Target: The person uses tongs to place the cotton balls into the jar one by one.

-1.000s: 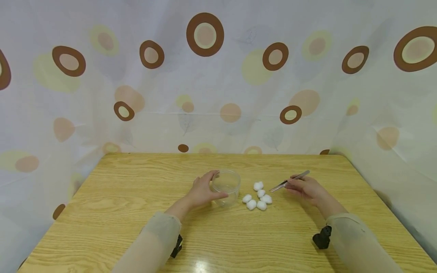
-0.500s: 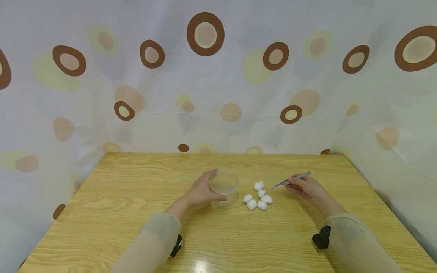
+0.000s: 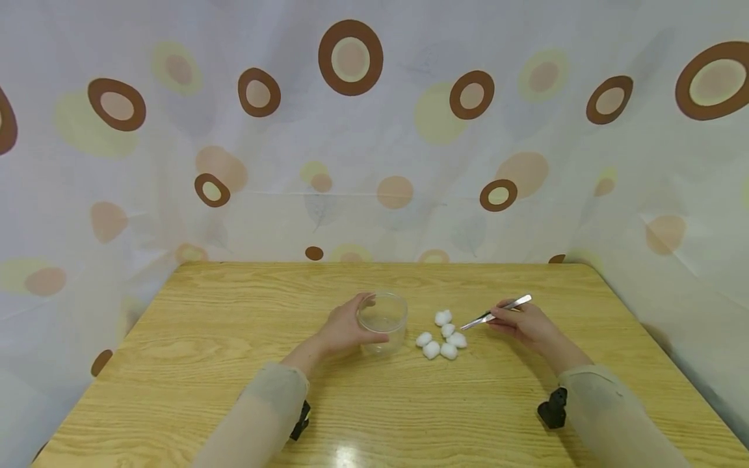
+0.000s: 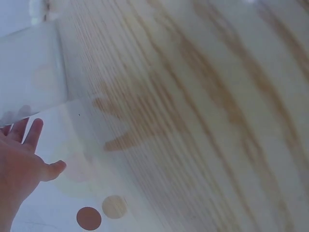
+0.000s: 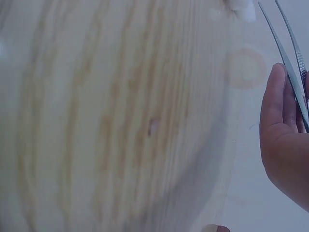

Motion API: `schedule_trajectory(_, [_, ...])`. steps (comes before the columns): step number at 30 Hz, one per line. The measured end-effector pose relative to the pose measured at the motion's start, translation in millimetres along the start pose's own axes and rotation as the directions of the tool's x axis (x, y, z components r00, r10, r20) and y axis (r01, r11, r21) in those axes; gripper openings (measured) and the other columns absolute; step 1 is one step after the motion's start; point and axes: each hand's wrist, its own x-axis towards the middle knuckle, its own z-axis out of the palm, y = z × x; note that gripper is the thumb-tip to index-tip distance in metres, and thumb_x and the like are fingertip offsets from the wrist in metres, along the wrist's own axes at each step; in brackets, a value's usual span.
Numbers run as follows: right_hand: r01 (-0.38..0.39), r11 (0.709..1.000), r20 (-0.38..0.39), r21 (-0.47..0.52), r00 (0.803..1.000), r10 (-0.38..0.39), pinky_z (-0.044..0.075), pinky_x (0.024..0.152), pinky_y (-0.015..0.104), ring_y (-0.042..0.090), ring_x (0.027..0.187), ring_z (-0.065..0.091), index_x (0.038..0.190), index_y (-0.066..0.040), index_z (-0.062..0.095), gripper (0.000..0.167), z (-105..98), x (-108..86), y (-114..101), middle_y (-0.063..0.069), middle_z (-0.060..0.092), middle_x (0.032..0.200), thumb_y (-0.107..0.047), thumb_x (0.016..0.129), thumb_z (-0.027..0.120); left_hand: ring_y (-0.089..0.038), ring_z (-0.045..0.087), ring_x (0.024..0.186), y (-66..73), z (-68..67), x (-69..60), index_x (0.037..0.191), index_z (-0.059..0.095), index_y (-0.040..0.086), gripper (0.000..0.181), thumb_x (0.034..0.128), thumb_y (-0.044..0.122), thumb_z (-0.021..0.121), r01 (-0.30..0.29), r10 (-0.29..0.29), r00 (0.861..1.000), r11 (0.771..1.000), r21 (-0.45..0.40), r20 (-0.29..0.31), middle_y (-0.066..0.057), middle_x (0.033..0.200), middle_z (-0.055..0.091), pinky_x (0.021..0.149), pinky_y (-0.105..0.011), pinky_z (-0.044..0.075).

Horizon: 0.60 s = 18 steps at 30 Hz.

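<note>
My left hand holds a clear, round plastic container upright on the table, fingers round its far side and thumb across its near wall. In the left wrist view the container is cut off by the frame's edge. Several white cotton balls lie loosely grouped just right of the container. My right hand pinches metal tweezers, tips pointing left near the cotton balls. Their prongs stand apart in the right wrist view, with nothing seen between them, and the tweezers rest against the fingers there.
The wooden table extends around both hands. Behind it hangs a pale curtain with brown, peach and yellow round shapes. A black wrist device sits by the right sleeve, another by the left.
The container and left hand have shifted slightly left. The tweezers have turned and tilted a little in the right hand, their tips staying close to the cotton balls. The cotton balls lie as before.
</note>
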Motion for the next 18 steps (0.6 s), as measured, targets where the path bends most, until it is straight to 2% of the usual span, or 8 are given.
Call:
schedule_trajectory(2, [-0.005, 1.0, -0.012, -0.03, 1.0, 0.005, 0.055, 0.077, 0.021, 0.009, 0.08, 0.068, 0.087, -0.01, 0.057, 0.014, -0.5, 0.1, 1.1, -0.001, 0.066, 0.084, 0.0, 0.094, 0.051, -0.03, 0.042, 0.131, -0.1, -0.7, -0.4, 0.142, 0.035, 0.012, 0.084, 0.0738, 0.036, 0.078, -0.008, 0.008, 1.0, 1.0, 0.021, 0.0, -0.007, 0.14, 0.049, 0.112, -0.061, 0.006])
schedule_trajectory(7, [-0.048, 0.992, -0.06, -0.119, 0.997, 0.041, 0.055, 0.077, 0.023, 0.007, 0.08, 0.067, 0.094, -0.007, 0.052, 0.005, -0.8, 2.3, 5.3, -0.003, 0.065, 0.086, -0.004, 0.093, 0.055, -0.03, 0.043, 0.13, -1.8, -0.7, -0.3, 0.142, 0.036, 0.011, 0.084, 0.0739, 0.036, 0.078, -0.021, 0.021, 1.0, 0.999, 0.032, -0.001, -0.008, 0.14, 0.049, 0.112, -0.061, 0.007])
schedule_trajectory(11, [-0.068, 0.987, -0.072, -0.146, 0.996, 0.058, 0.055, 0.079, 0.024, 0.008, 0.081, 0.067, 0.098, -0.004, 0.049, 0.008, 1.4, 3.0, 7.3, -0.002, 0.064, 0.087, -0.005, 0.093, 0.055, -0.03, 0.044, 0.129, -2.9, -0.4, -0.4, 0.141, 0.036, 0.011, 0.083, 0.0736, 0.036, 0.079, -0.025, 0.025, 1.0, 0.999, 0.035, -0.003, -0.009, 0.139, 0.049, 0.112, -0.06, 0.009])
schedule_trajectory(18, [-0.071, 0.977, -0.081, -0.201, 0.995, 0.056, 0.055, 0.081, 0.024, 0.007, 0.083, 0.066, 0.099, -0.004, 0.048, 0.012, 4.7, 1.2, 7.2, -0.003, 0.062, 0.09, -0.008, 0.092, 0.058, -0.031, 0.044, 0.129, -1.9, -1.1, -1.6, 0.141, 0.036, 0.012, 0.084, 0.0735, 0.036, 0.079, -0.025, 0.025, 1.0, 0.999, 0.039, -0.004, -0.009, 0.139, 0.05, 0.112, -0.06, 0.008])
